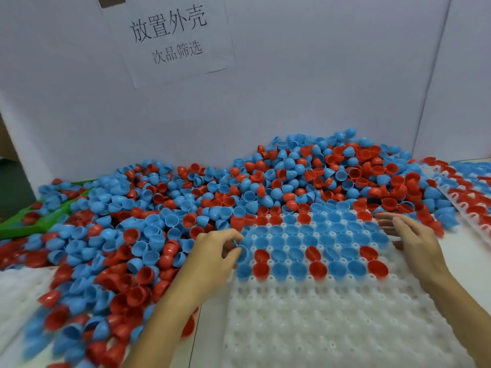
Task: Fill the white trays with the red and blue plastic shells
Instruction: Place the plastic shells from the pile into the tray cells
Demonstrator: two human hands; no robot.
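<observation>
Both hands work at the far half of a white tray (332, 328) of round cups that lies in front of the person. His or her left hand (212, 251) sits at the tray's left edge with fingers curled in, pinching a blue shell (243, 252) at the end cup of a row; the fingertips cover part of that shell, so whether it is seated yet cannot be told. At the tray's right edge, the right hand (409, 235) lies with fingers stretched and loosely spread, touching the rim; nothing shows between its fingers, though the palm side is hidden. Filled cups cover the tray's far rows, mostly blue with some red shells (317, 269) in the nearest filled rows, while the near rows show bare cups. Beyond and to the left, a loose pile of shells (212, 187) rises against a grey board (292, 88), burying the tray's far edge. A paper sign (170, 35) with printed characters hangs on that board, its top cut off. A second tray (473, 197), holding shells, is blurred and cut off at right. Part of a green tray (39, 221) shows at left, mostly buried under shells.
</observation>
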